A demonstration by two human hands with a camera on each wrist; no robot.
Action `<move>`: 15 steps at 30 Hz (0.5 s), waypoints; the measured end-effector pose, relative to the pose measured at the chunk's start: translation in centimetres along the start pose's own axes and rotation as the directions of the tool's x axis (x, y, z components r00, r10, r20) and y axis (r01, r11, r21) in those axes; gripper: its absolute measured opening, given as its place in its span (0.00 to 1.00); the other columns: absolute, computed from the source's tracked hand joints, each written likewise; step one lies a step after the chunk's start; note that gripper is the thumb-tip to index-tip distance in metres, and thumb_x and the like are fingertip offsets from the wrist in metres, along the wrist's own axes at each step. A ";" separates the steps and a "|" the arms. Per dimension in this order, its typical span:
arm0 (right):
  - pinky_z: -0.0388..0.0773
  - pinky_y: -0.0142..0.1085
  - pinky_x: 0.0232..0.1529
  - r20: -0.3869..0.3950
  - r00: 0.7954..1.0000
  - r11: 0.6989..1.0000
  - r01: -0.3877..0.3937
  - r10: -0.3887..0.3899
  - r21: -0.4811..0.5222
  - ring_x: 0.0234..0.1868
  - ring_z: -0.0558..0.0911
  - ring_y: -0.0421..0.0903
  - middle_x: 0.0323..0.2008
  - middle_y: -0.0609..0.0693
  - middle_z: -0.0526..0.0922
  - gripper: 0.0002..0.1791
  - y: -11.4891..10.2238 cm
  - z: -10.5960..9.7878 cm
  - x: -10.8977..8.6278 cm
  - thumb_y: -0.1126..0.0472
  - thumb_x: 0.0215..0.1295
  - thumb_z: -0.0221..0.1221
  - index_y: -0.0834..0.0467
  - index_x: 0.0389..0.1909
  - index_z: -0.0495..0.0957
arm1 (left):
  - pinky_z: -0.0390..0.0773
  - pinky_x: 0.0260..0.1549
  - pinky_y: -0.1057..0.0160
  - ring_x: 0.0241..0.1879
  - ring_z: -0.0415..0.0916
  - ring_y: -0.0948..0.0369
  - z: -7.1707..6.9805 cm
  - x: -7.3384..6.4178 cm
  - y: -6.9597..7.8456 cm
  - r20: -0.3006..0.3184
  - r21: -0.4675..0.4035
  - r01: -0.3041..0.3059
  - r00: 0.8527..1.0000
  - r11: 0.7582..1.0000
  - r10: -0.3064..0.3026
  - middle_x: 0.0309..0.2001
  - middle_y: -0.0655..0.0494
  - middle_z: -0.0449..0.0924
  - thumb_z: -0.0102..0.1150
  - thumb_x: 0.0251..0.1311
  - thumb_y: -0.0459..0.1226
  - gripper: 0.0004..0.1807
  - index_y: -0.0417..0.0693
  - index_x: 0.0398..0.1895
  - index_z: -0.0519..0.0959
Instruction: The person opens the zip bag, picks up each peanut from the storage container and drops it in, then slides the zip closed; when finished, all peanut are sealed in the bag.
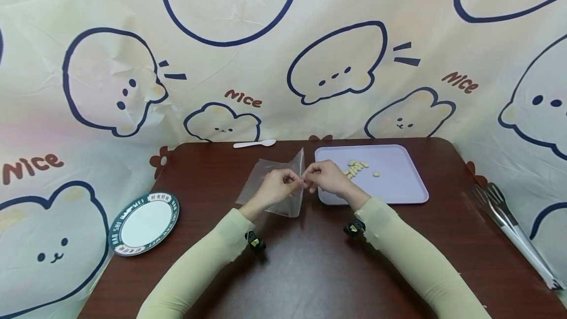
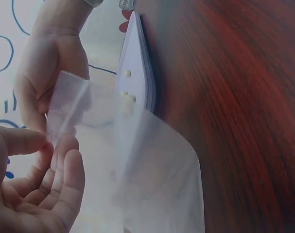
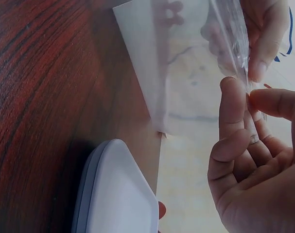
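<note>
A clear plastic bag (image 1: pixel 287 204) hangs between the two hands above the table. In the head view the left hand (image 1: pixel 277 187) pinches its edge between thumb and fingers. From the other side, the right hand (image 1: pixel 327 177) pinches the same edge, its fingertips right beside the left ones. The left wrist view shows the bag (image 2: pixel 159 170) spread out, thin and see-through, past the left hand's fingers (image 2: pixel 69 177). In the right wrist view the right thumb and forefinger (image 3: pixel 232 104) meet at the bag's edge.
A pale lilac tray (image 1: pixel 398 181) bearing several pale beans (image 1: pixel 356 165) stands just right of the hands. A white plastic spoon (image 1: pixel 254 143) lies at the back edge. A green-rimmed plate (image 1: pixel 116 234) sits at the left, two metal forks (image 1: pixel 518 235) at the right edge.
</note>
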State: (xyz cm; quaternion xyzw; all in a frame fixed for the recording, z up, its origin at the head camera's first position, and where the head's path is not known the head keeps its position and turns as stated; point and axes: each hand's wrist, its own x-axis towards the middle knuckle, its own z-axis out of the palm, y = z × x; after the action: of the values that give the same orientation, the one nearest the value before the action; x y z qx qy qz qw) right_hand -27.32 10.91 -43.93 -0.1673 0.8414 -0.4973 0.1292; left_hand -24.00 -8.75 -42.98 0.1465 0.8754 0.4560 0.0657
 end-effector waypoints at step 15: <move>0.66 0.31 0.18 0.003 0.998 0.998 -0.057 0.057 -0.003 0.24 0.85 0.43 0.28 0.48 0.89 0.15 -0.2 0.0 -0.1 0.48 0.71 0.57 0.52 0.33 0.86 | 0.82 0.27 0.66 0.27 0.86 0.61 0.0 0.1 -0.2 0.008 -0.018 0.001 1.000 1.000 -0.001 0.30 0.52 0.87 0.63 0.65 0.37 0.05 0.45 0.35 0.85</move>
State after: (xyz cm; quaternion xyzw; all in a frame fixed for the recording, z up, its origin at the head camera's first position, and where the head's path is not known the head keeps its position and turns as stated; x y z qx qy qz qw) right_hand -27.20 10.86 -43.72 -0.1443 0.8463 -0.4920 0.1443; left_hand -24.15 -8.87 -43.15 0.1471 0.8710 0.4634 0.0706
